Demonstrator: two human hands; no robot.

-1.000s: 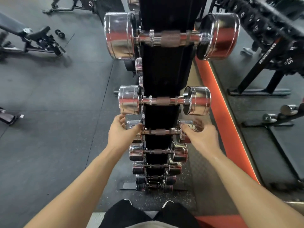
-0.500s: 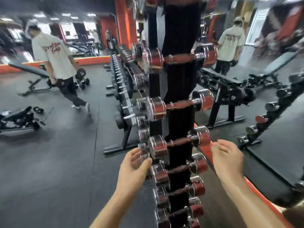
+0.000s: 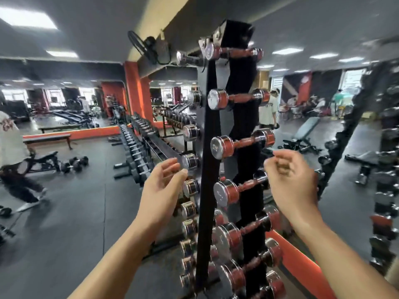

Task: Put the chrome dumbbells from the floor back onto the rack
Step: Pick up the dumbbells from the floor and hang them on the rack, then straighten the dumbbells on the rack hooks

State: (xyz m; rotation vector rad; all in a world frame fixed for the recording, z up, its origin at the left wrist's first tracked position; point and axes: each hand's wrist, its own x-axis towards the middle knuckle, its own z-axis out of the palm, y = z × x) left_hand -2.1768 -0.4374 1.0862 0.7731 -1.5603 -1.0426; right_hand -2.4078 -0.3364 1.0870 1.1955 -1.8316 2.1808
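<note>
A tall black vertical rack (image 3: 208,147) stands right in front of me, holding several chrome dumbbells (image 3: 239,145) stacked one above the other from top to bottom. My left hand (image 3: 160,190) hovers just left of the rack, fingers apart, holding nothing. On the rack's right side my right hand (image 3: 291,180) is raised with its fingers loosely curled and nothing in it. Neither hand touches a dumbbell. No chrome dumbbell on the floor is in view.
A long row of black dumbbell racks (image 3: 138,143) runs back on the left. A person (image 3: 13,160) moves at the far left by a bench (image 3: 43,158) with black dumbbells (image 3: 74,162) on the floor. A mirror wall with an orange base (image 3: 298,262) stands right.
My hands left the small chrome dumbbell low on the rack and rose, empty. The view lifted from the floor to the room. The person at the left moved further left.
</note>
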